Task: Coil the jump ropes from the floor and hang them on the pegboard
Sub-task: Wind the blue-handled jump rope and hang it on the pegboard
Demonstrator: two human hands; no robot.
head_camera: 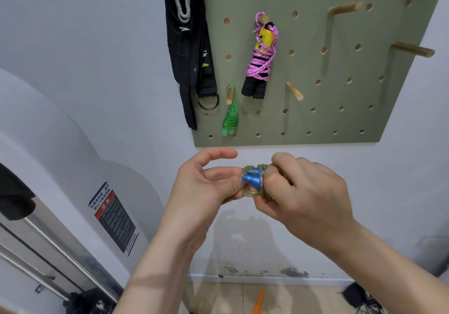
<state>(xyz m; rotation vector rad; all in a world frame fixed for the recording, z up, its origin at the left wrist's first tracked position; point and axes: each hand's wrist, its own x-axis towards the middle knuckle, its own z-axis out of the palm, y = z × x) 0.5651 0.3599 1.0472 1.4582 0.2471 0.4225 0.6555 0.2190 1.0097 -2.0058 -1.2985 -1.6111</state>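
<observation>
Left hand (pixel 209 182) raised in front of chest, index finger sticking up free, thumb and lower fingers pinching the end of a small bundle: blue cone-shaped plastic handle wrapped in translucent yellow-green glittery jump rope (pixel 252 180). Right hand (pixel 308 197) on the bundle's other side, grip clenched round the coiled rope, fingers curled over it. Bundle held in the air between both hands, below the pegboard, not on any peg. Down on the light wooden floor (pixel 303 299): an orange plastic handle (pixel 258 301), a thin yellowish rope loop (pixel 200 304) just left of it, a black item (pixel 359 296) at right, unclear what. On the white wall, olive-green pegboard with round holes (pixel 340 95). Hanging on it: a small green rope bundle (pixel 230 119) from a wooden peg (pixel 229 96), a pink-and-black wound rope with black foam handles (pixel 261 56) on a higher peg, black webbing straps with a metal ring (pixel 187 46) at the left edge.
</observation>
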